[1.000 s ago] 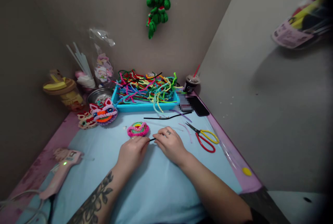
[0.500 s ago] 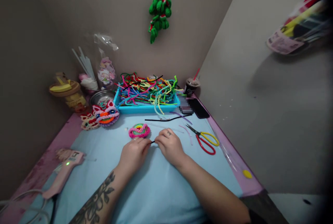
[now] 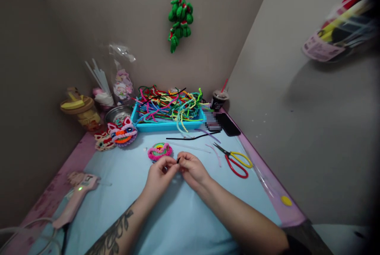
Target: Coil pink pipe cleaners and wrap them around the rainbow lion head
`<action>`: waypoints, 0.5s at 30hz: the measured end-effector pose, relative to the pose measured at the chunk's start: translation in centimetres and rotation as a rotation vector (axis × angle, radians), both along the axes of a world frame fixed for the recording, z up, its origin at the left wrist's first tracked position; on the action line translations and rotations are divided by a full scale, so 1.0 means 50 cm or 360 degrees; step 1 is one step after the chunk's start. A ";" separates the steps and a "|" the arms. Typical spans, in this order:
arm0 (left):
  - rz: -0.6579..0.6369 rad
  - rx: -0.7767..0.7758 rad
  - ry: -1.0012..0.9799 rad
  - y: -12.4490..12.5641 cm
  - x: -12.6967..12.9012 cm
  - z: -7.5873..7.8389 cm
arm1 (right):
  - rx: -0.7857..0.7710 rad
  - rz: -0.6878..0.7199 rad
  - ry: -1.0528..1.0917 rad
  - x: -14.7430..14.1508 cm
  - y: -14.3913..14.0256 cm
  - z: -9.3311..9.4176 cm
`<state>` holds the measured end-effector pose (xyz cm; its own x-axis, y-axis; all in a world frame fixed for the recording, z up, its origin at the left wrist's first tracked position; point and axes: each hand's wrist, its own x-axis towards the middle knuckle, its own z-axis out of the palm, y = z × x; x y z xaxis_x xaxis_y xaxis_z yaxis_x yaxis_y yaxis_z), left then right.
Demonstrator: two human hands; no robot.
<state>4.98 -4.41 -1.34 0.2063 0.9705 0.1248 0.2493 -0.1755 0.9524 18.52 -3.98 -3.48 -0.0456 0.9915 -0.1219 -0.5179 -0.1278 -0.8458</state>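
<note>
Between my fingertips is a short black piece of pipe cleaner (image 3: 178,160), mostly covered by the fingers. My left hand (image 3: 160,172) pinches it from the left, thumb and forefinger together. From the other side my right hand (image 3: 193,169) also grips it, its fingers curled in. Just beyond my left hand lies a round pink fuzzy piece (image 3: 159,151) with green, yellow and red rings. A longer black pipe cleaner (image 3: 190,138) rests on the light blue cloth (image 3: 184,219) farther back.
A blue tray (image 3: 169,127) heaped with coloured pipe cleaners stands at the back. Scissors (image 3: 234,160) lie at right, near phones (image 3: 228,124) and a drink cup (image 3: 219,99). A pink glue gun (image 3: 75,199) with cord lies left, below two lion-head crafts (image 3: 123,133).
My hands have come closer together, and the black piece now points upward between the fingertips instead of lying level. The view has shifted slightly.
</note>
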 end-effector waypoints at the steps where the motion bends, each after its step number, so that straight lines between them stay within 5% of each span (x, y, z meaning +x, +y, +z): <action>1: 0.0014 0.0091 0.0099 0.002 -0.005 -0.001 | 0.0067 0.0006 -0.0125 0.007 0.002 0.003; 6: -0.0009 0.0679 0.0708 0.017 -0.039 -0.011 | 0.0896 -0.0268 -0.1471 0.063 -0.001 0.036; 9: -0.0045 0.0855 0.0952 0.020 -0.047 -0.011 | 0.1319 -0.0316 -0.1980 0.074 -0.011 0.043; 15: -0.0125 0.0908 0.1088 0.012 -0.043 -0.006 | 0.1478 -0.0290 -0.2389 0.055 -0.015 0.031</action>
<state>2.83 -3.79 -1.66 0.4758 0.7783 0.4097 0.6978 -0.6176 0.3630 21.28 -4.75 -1.92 -0.3251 0.7311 0.5998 0.7448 0.5888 -0.3140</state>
